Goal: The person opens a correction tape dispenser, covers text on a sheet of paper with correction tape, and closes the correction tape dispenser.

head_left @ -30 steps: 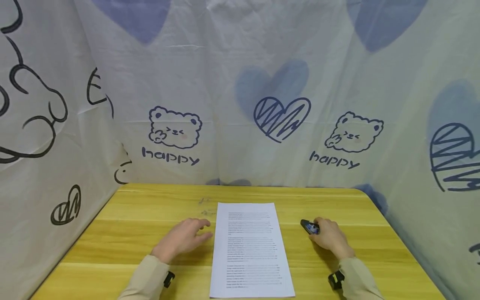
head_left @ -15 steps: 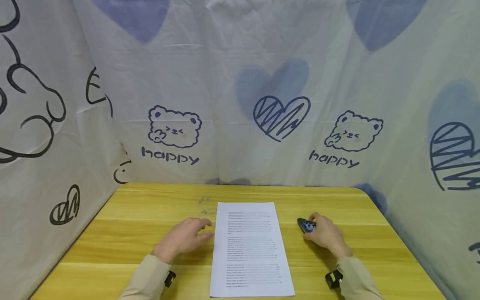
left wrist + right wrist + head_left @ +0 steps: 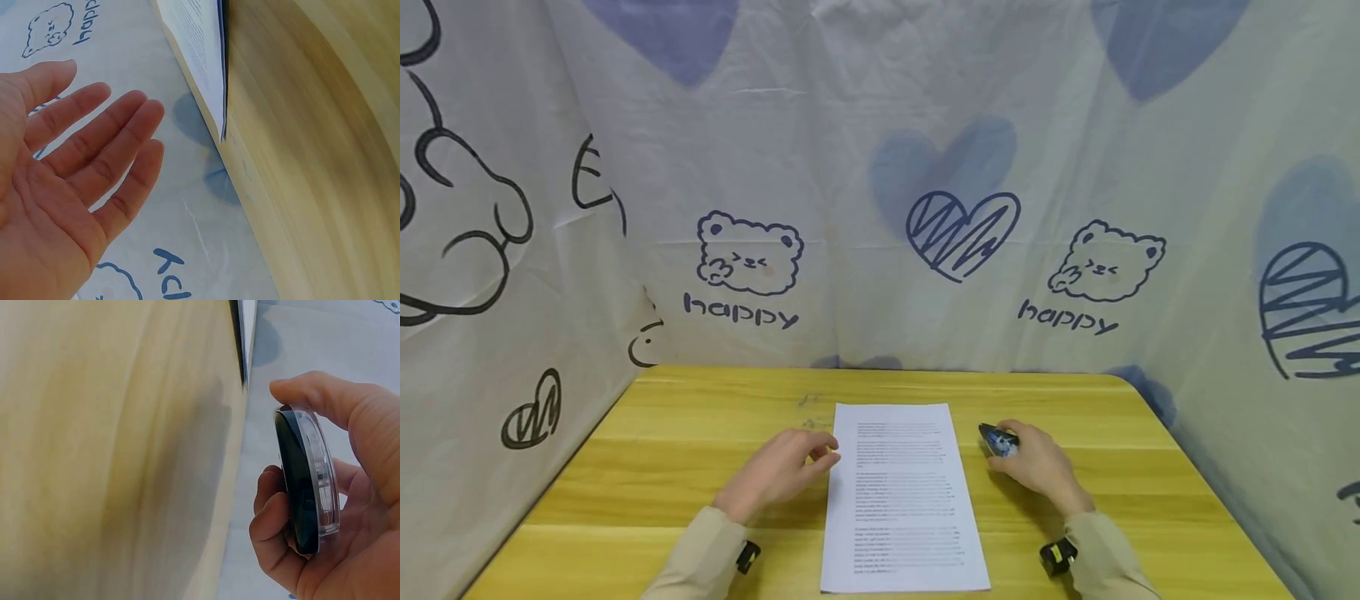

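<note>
Both sleeves (image 3: 700, 552) rise from the frame's bottom; your left hand (image 3: 777, 475), fingers relaxed, nears the lower-centre paper (image 3: 904, 500); your right hand (image 3: 1043, 471) grips a clear-sided object (image 3: 1000, 440).

The head view, I notice, looks from above the near side of the printed paper (image 3: 906, 500), forward and down over it toward the cloth (image 3: 850, 125) beyond. Low to the paper's left, the left-wrist view faces that cloth, rolled sideways, close on the left grip (image 3: 775, 475); to the paper's right, the right-wrist view is rolled oppositely, close on the right grip (image 3: 1041, 462). All three share paper, counter (image 3: 625, 467) and cloth.
</note>
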Motion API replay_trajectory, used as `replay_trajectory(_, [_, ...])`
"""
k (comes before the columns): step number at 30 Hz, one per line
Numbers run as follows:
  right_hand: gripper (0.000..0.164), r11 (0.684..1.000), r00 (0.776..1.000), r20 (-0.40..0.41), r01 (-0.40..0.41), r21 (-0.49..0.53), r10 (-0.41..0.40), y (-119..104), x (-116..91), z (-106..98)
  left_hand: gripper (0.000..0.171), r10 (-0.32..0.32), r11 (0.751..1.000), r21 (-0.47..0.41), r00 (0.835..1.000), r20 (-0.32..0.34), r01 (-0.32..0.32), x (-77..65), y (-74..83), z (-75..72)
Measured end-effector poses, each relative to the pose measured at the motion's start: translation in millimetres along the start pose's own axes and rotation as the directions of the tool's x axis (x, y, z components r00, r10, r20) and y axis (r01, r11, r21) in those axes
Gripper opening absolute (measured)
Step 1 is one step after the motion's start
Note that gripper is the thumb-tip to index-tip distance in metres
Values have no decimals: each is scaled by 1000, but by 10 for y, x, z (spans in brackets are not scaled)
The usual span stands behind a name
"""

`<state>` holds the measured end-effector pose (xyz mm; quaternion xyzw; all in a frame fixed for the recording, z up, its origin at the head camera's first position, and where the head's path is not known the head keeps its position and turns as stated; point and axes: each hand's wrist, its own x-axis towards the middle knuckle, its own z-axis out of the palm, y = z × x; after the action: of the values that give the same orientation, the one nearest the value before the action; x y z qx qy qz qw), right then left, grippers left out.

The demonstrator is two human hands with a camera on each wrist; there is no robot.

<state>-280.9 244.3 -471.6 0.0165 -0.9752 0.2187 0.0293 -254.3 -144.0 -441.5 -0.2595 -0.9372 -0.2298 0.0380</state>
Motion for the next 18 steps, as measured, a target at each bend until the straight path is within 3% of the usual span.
replay_trajectory(12, [68,996,996,-55,74,56,-71,-122,-8,16,17,72,997,-8,996,-54,-73,90,95,47])
replay_trajectory(18, [69,991,995,-77,79,110,-70,-206,-13,28,19,78,996,-48,996,-41,-80,170,177,62])
